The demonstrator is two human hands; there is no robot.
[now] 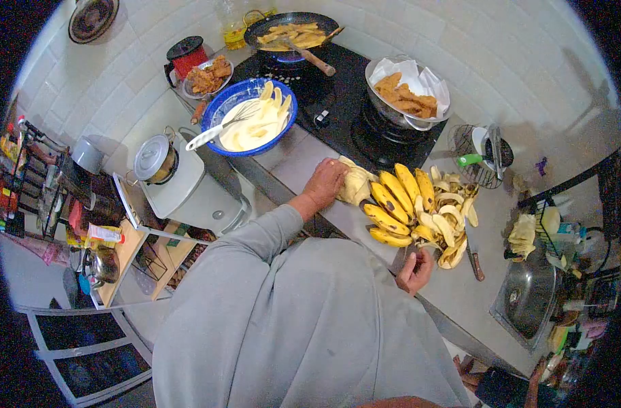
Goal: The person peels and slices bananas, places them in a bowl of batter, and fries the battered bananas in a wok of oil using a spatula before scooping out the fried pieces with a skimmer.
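My left hand (326, 182) is closed on the edge of a crumpled pale-yellow cloth (356, 183) on the counter. Right beside the cloth lie several yellow bananas (392, 197) with dark spots. A heap of banana peels (450, 217) adjoins them on the right. At the counter's front edge, just below the peels, is my right hand (416, 272), its fingers loosely curled with nothing visible in them. A knife (476, 265) with a brown handle rests right of the peels. The blue bowl (229, 146) holds pale batter, banana slices and a whisk (215, 134).
Banana pieces sit in oil in a black pan (254, 34) on the hob (327, 92), a spatula (310, 58) across its rim. Fried pieces fill a paper-lined pot (441, 121). A plate of fried food (208, 76) stands behind the bowl. The sink (528, 299) is at right.
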